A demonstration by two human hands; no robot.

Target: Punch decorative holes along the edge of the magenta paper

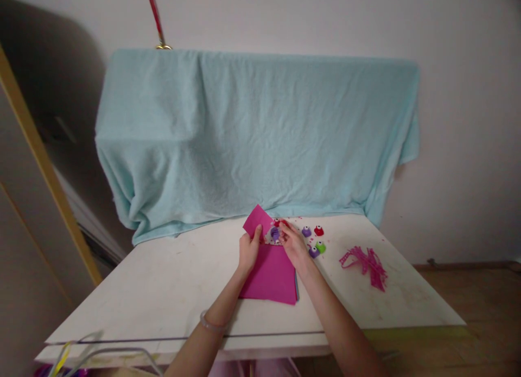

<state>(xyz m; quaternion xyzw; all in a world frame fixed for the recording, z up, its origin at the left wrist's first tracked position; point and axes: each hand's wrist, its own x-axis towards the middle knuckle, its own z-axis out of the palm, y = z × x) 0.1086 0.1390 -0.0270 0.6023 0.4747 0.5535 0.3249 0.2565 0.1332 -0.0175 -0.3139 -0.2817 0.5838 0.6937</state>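
The left hand (249, 249) is pinching the lifted corner of a flat, matte magenta paper sheet (271, 274) lying mid-worktop (163, 290), while the right hand (293, 245) is closing its fingers on a small rounded purple punch (275, 234) at the sheet's 12 o'clock edge. Glossy little plastic punches (314, 241) are sitting at 2 o'clock, and frilly pink paper strips (366, 263) are lying at 3 o'clock.

Soft, dim, even light; edges bend wide-angle, detail slightly blurred.

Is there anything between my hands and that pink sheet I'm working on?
Nothing visible. The left hand already touches the lifted pink sheet, and the right hand rests at a small purple punch on its edge.
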